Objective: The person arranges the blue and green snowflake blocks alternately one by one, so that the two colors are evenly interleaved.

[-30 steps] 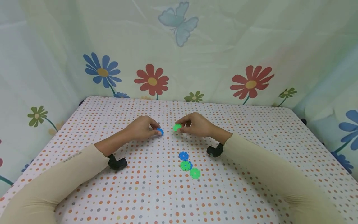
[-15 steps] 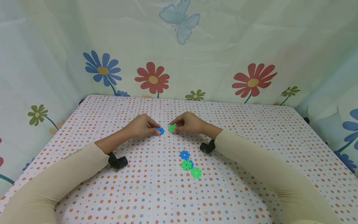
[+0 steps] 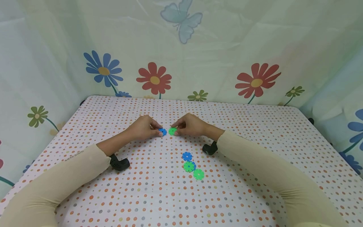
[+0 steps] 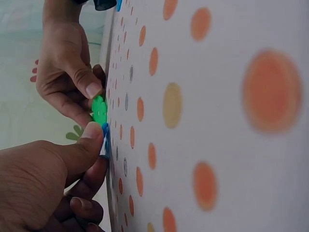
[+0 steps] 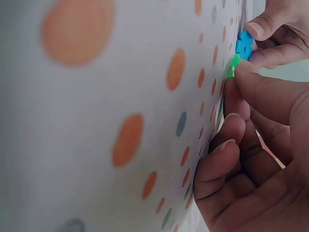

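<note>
My left hand (image 3: 144, 128) pinches a blue notched disc (image 3: 163, 131) between thumb and forefinger, close over the far middle of the table. Facing it, my right hand (image 3: 190, 125) pinches a green notched disc (image 3: 172, 131) by its edge. A narrow gap parts the two discs in the head view. In the left wrist view the green disc (image 4: 99, 110) stands on edge, with only a sliver of the blue disc (image 4: 105, 129) showing past my thumb. The right wrist view shows the blue disc's (image 5: 245, 45) flat face with its centre hole.
Nearer me lie loose discs: a blue one (image 3: 187, 156), a green one (image 3: 188, 166) overlapping another blue one, and a second green one (image 3: 198, 174). The dotted tablecloth (image 3: 136, 195) covers the table up to a flowered curtain (image 3: 215, 47) at the back.
My right hand has moved left with the green disc, bringing it close to the blue one. The left hand has stayed nearly in place.
</note>
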A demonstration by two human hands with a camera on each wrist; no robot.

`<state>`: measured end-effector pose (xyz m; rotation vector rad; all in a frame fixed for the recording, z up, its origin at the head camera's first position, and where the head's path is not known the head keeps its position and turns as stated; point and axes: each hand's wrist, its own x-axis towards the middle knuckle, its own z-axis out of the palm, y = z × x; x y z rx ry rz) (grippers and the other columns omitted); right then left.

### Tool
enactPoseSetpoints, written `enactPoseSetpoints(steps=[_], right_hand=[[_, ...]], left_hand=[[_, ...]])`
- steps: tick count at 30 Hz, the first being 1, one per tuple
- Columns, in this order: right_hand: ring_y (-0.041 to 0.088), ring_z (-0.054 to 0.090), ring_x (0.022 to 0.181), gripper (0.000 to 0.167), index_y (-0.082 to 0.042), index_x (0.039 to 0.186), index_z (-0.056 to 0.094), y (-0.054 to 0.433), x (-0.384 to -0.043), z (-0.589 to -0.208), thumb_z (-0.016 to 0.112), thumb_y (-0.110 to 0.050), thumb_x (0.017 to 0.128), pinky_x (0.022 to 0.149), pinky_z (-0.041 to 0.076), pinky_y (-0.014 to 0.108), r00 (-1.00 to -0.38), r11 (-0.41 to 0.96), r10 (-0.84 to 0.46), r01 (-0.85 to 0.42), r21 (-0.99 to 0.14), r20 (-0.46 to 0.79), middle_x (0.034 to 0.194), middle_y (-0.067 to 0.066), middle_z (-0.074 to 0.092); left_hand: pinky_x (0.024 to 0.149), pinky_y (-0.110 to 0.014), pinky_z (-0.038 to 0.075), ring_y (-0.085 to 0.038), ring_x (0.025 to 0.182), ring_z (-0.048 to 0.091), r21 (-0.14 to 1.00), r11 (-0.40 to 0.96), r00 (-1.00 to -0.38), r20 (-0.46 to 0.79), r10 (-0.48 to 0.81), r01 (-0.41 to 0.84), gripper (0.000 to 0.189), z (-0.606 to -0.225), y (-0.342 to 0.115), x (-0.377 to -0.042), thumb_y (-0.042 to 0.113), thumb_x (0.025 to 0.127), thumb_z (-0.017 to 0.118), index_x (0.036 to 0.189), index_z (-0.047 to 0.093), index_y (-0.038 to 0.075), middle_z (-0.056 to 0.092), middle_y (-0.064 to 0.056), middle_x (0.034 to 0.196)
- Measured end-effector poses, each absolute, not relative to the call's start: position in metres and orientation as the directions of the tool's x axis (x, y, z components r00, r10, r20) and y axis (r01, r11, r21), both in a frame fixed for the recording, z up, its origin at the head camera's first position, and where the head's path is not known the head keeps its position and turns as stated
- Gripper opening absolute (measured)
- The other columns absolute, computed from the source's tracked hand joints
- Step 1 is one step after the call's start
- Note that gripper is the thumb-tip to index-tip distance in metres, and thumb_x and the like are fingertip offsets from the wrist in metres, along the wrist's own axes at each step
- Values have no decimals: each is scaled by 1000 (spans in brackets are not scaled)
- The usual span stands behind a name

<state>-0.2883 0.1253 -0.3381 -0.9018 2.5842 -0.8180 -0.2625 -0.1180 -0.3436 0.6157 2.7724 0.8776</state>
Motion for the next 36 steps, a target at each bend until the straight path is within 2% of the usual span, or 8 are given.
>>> enactPoseSetpoints(steps=[10, 18, 24, 31, 36], right_hand=[[9, 60, 80, 31, -9, 119, 72, 121, -287, -336, 73, -19, 90, 76, 50, 24, -746, 648, -661, -514, -562, -81, 94, 0, 72], [8, 59, 79, 29, -10, 114, 75, 120, -287, -336, 76, -21, 88, 76, 49, 24, -768, 670, -634, -490, -557, -87, 91, -2, 73], [8, 66, 85, 28, -13, 109, 77, 121, -287, -336, 81, -23, 83, 79, 53, 26, -808, 689, -583, -435, -580, -87, 94, -3, 75], [10, 63, 81, 26, -13, 107, 77, 121, -288, -338, 80, -24, 83, 77, 51, 25, -789, 677, -609, -464, -571, -81, 89, -3, 72], [8, 65, 82, 27, -13, 108, 78, 121, -289, -338, 81, -24, 83, 76, 52, 25, -783, 673, -617, -471, -571, -81, 91, -3, 74]], left_hand=[[64, -23, 47, -10, 83, 68, 580, 735, -897, -14, 441, 352, 30, -342, -115, -261, 26, 88, 76, 112, 76, 9, 75, -6, 110], [67, -23, 47, -14, 93, 69, 563, 756, -907, -27, 420, 333, 30, -342, -113, -261, 27, 88, 75, 113, 75, 11, 74, -8, 114], [64, -21, 45, -15, 97, 68, 571, 748, -909, -8, 416, 338, 30, -344, -112, -262, 25, 88, 76, 113, 75, 9, 73, -9, 114], [66, -23, 45, -16, 97, 68, 589, 740, -912, -12, 411, 326, 30, -344, -113, -262, 27, 86, 77, 112, 76, 11, 74, -8, 113], [67, -24, 47, -15, 95, 68, 590, 734, -911, 10, 411, 338, 28, -346, -115, -262, 27, 86, 78, 109, 77, 11, 75, -7, 111]])
